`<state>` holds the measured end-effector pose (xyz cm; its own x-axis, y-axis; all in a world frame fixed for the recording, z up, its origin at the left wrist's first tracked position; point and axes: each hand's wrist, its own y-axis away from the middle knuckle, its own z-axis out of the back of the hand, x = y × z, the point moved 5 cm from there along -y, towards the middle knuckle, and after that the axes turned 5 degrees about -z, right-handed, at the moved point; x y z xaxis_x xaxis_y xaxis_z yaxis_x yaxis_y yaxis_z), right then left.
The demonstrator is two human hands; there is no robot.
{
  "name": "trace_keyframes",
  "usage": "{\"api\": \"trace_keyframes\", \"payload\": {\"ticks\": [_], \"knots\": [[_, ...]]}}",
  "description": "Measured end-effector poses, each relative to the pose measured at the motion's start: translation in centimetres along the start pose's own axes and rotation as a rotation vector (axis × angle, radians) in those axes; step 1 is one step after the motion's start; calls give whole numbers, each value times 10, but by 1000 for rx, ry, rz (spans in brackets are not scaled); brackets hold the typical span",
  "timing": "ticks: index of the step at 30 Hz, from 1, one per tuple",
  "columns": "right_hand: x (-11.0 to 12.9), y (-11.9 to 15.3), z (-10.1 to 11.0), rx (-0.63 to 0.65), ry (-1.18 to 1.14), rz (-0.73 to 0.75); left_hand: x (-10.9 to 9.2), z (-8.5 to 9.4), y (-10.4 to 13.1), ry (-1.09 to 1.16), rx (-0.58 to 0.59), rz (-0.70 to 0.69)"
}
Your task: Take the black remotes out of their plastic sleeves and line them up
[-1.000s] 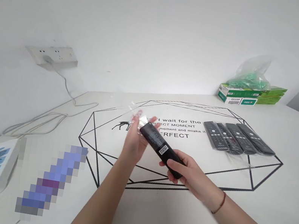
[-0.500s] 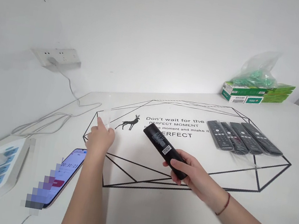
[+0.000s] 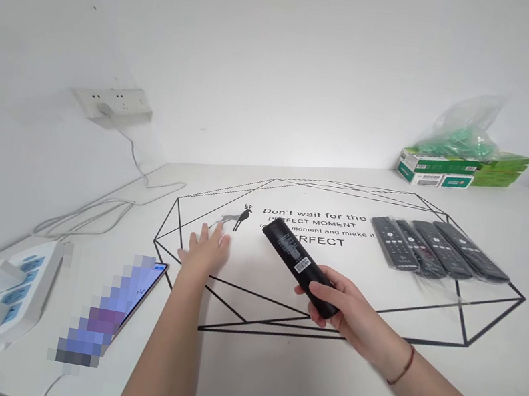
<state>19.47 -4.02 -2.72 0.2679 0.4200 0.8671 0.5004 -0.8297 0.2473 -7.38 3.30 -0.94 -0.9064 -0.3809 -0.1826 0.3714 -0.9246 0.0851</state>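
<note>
My right hand (image 3: 345,306) is closed round the lower end of a black remote control (image 3: 289,251). The remote is tilted above the table, its back with a printed label and a white barcode sticker facing up. My left hand (image 3: 205,249) reaches over the tabletop by the printed deer, fingers spread apart. Something pale and see-through (image 3: 226,219), perhaps plastic film, veils the deer's body just beyond those fingertips; its outline is hard to make out. To the right, several remote controls in clear plastic sleeves (image 3: 438,249) lie side by side, buttons up.
A phone (image 3: 139,299), partly blurred out, lies left of my left forearm. Beside it sits a white power strip (image 3: 31,301) with plugs and cables. Green and white boxes (image 3: 436,169) stand at the back right under a clear plastic bag (image 3: 465,133). A wall socket (image 3: 118,104) is at left.
My left hand has shifted right, and its fingers have gone from curled with one pointing to spread. The see-through piece now lies over the deer. The right hand still holds the remote control.
</note>
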Motion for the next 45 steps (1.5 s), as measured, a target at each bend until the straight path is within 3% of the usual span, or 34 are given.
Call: {"api": "trace_keyframes", "payload": {"ticks": [4, 8, 10, 12, 14, 15, 17, 18, 21, 23, 26, 33, 45], "knots": [[-1, 0, 2, -2, -11, -10, 1, -9, -4, -32, 68, 10], [-1, 0, 2, -1, -37, -8, 4, -5, -2, -44, 67, 32], [-1, -1, 1, -11, -53, -8, 1, 1, 1, -28, 9, 41], [-1, -1, 1, -36, -72, -6, -10, 11, 7, 67, -131, 5], [0, -1, 1, -59, -95, 0, -31, 18, 17, 261, -259, -128], [1, -1, 1, -68, -105, 5, -45, 17, 24, 424, -249, -238], [2, -1, 2, -78, -119, 16, -73, 10, 41, 574, -130, -384], [2, -1, 3, -81, -120, 21, -87, 1, 51, 787, 43, -425], [4, 0, 4, -59, -114, 45, -124, -19, 85, 1054, 426, -588], [4, 0, 3, -40, -114, 54, -135, -27, 99, 1240, 550, -579], [2, -1, 3, -81, -60, 35, -137, -36, 105, 1383, 576, -491], [-7, -10, 6, -147, 46, 55, -141, -50, 111, 1417, 761, -485], [-9, -11, 8, -126, 44, 88, -143, -50, 111, 1433, 765, -444]]}}
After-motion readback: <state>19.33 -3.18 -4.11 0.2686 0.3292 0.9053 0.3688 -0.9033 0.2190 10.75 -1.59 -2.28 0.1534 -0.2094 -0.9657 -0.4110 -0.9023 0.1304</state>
